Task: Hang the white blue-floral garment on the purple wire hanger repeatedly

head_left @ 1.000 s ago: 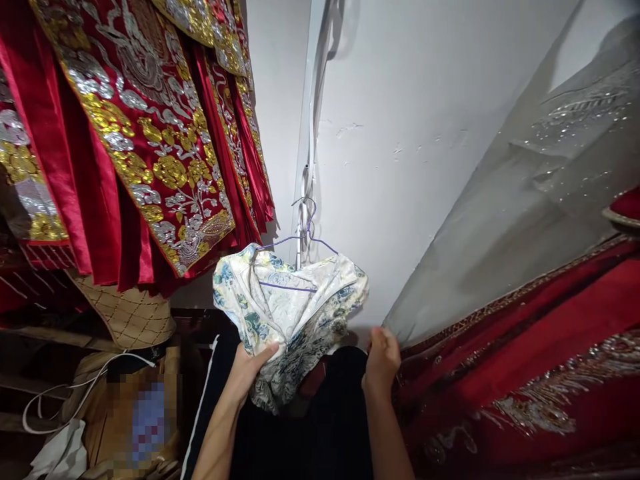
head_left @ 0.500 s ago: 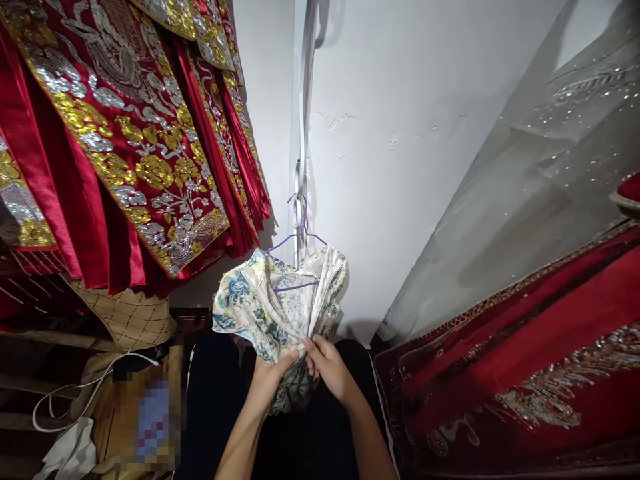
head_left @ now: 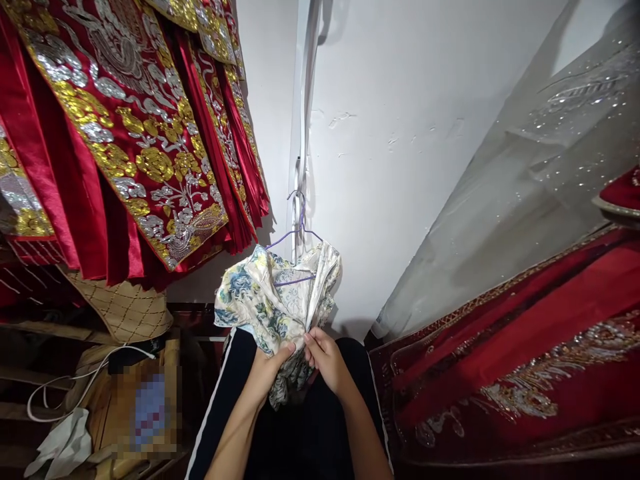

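Observation:
A white garment with blue and green flowers (head_left: 273, 300) hangs bunched on a purple wire hanger (head_left: 296, 237) in front of a white wall. My left hand (head_left: 267, 370) grips the cloth from below, thumb on top. My right hand (head_left: 327, 360) pinches the same cloth just to the right of it, so both hands meet at the garment's lower middle. The lower part of the garment trails down between my forearms.
Red robes with gold and silver embroidery (head_left: 125, 133) hang at the upper left. A grey sheer sequinned cloth (head_left: 525, 193) and red embroidered fabric (head_left: 510, 360) fill the right. A woven hat (head_left: 125, 307), a white cord (head_left: 75, 387) and clutter sit at the lower left.
My right hand left the edge of the grey cloth at the right and moved left onto the floral garment. The garment is now gathered narrower between both hands.

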Tool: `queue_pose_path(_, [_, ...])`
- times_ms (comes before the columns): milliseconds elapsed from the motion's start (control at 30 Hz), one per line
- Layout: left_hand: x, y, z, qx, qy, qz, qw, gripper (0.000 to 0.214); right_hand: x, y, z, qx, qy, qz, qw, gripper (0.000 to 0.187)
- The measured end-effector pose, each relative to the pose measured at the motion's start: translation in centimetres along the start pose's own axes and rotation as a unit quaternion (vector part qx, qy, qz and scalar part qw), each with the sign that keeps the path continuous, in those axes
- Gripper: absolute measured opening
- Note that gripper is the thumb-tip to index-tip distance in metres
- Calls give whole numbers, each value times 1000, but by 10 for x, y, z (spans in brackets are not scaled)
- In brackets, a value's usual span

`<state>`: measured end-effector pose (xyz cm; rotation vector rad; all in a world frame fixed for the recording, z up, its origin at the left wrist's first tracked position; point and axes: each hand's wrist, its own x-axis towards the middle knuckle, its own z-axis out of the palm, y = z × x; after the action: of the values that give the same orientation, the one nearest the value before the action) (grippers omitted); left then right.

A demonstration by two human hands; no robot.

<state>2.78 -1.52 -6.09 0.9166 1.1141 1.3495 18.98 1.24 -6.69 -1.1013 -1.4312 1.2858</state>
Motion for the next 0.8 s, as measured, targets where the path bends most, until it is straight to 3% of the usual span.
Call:
queue_pose_path(133, [-4,9,-3,6,-30,-6,1000,57,0,1,-1,15,3,10,1000,42])
queue_pose_path(333, [-13,27,-8,-25,-77,-66,995,55,-1,2,5,46,-8,12,999,42])
queue_pose_path(433, [-16,26,-5,-52,-50,-69,995,54,-1,-1,7,50,8,16,999,43])
queue_pose_path(600, [-11,9,-1,-87,11,-61,994,62,-2,-2,7,29,-19,3,999,47])
queue_pose_path(667, [-7,4,-4,-80,75,-28,994,65,-2,-1,9,25,12,-9,1000,48])
queue_pose_path(700, [-5,2,-6,-59,136,4,989,65,-2,0,11,25,47,-16,998,49])
queue_pose_path(733, [-4,0,-9,-24,212,49,976,64,-2,1,13,32,89,-21,995,49])
queue_pose_path(800, [-4,-2,-12,69,344,158,923,61,-2,3,20,61,164,-15,984,48])
